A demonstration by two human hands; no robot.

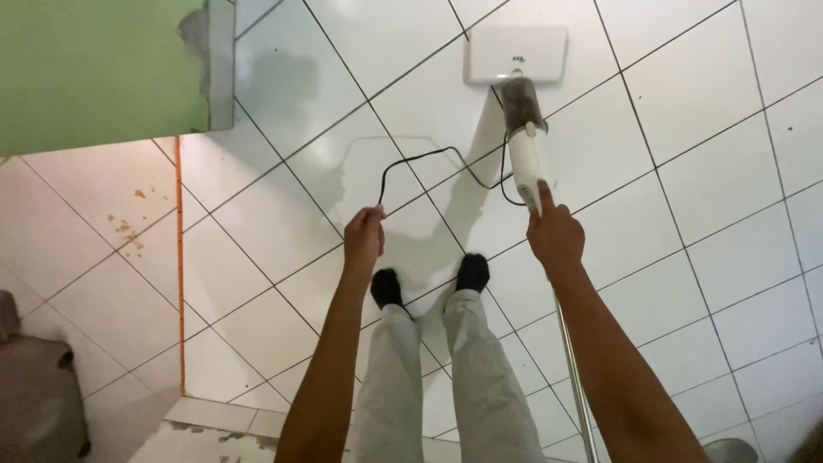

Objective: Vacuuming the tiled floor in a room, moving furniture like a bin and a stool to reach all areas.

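Presently, socked feet [429, 279] stand on glossy white floor tiles [686, 171]. Left hand [363, 240] has its fingers closed on the black cord [420, 159], lifted clear. Right hand [555, 236] grips the white stick vacuum [527, 150]; its floor head [514, 53] lies flat ahead. Risk: slack cord looping beside the head may be overrun or snag the feet.

A green wall [94, 69] and an orange floor strip [180, 257] border the white floor tiles [720, 171].
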